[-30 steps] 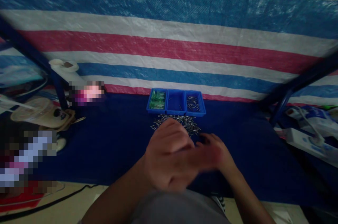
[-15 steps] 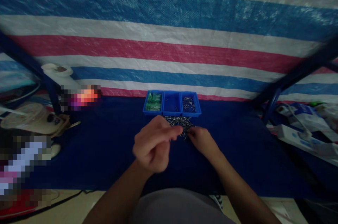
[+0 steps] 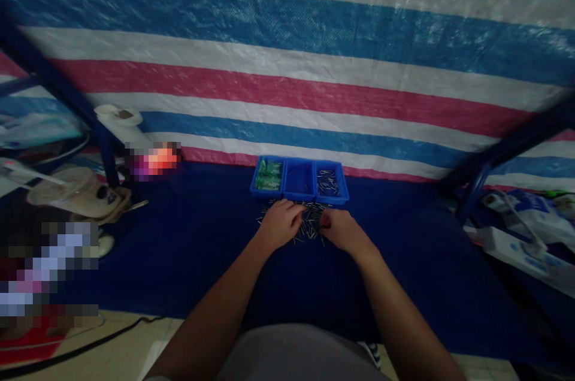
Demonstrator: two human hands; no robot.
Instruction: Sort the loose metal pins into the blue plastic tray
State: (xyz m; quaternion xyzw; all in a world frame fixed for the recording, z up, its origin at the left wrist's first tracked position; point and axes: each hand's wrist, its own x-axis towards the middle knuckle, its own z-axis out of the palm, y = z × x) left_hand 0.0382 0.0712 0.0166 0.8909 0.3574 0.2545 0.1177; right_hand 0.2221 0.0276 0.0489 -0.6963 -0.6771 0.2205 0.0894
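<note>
A loose pile of thin, short metal pins (image 3: 309, 226) lies on the blue table; their exact kind is too small to tell. My left hand (image 3: 279, 224) is palm down over the pile's left side, fingers forward and thumb a little apart, with no held thing visible. At the right edge of the pile, my right hand (image 3: 342, 229) has its fingers curled together, hiding whatever is between them. Just behind the pile stands a blue three-compartment tray (image 3: 300, 196). Small green packets (image 3: 268, 176) fill its left section, a few pins lie in the middle, and more pins (image 3: 328, 182) in the right.
A striped plastic sheet (image 3: 287, 87) hangs behind the blue table (image 3: 202, 249). To the left are a white roll (image 3: 121, 123), a lidded cup with a straw (image 3: 72, 192) and blurred-out items. A white power strip (image 3: 516, 252) and packages sit at right, beside blue frame posts.
My left hand has come down from above the table onto the pile, and its pointing fingers have lowered. My right hand stays at the pile's right edge. The view has shifted slightly.
</note>
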